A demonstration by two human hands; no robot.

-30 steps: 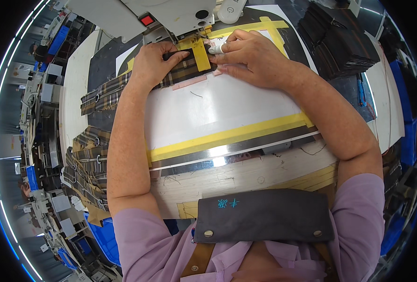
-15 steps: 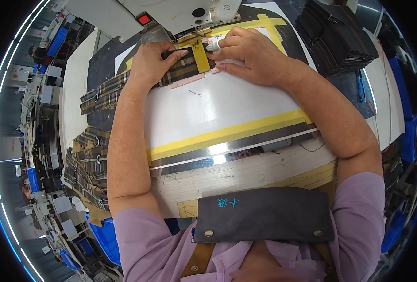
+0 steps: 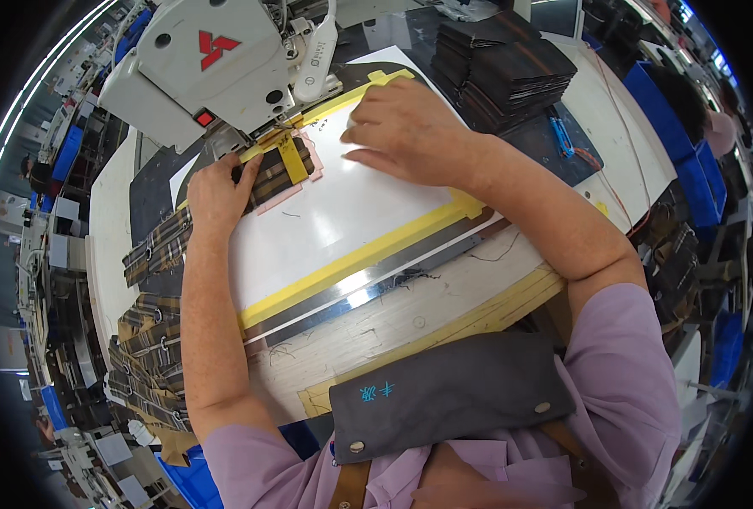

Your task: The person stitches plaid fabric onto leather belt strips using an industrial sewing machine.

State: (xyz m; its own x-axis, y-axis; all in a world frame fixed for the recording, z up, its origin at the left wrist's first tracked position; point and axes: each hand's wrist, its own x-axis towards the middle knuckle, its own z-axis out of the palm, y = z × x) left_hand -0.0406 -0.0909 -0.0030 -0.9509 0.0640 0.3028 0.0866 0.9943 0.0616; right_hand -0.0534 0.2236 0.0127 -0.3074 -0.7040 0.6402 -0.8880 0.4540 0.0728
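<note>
A brown, black and white plaid fabric strip (image 3: 272, 176) lies under the head of a white sewing machine (image 3: 198, 64). Its far end sits beneath a yellow guide bar (image 3: 292, 159), with pink edging pieces (image 3: 280, 200) along its sides. My left hand (image 3: 216, 197) grips the strip left of the bar, thumb and fingers closed; some fingertips are hidden. The strip's tail trails out past my left wrist. My right hand (image 3: 410, 134) is raised over the white work sheet (image 3: 334, 216), apart from the strip, fingers spread and holding nothing visible.
More plaid pieces with metal rings (image 3: 147, 356) hang at the left table edge. A stack of dark fabric pieces (image 3: 508, 72) stands at the back right, with blue thread snips (image 3: 561, 136) nearby. Yellow tape (image 3: 343, 282) borders the sheet. Blue bins (image 3: 677, 144) stand further right.
My right hand has left the strip's end beside the yellow bar and moved right, its fingers now spread. My left hand still grips the strip. The whole view has shifted and tilted.
</note>
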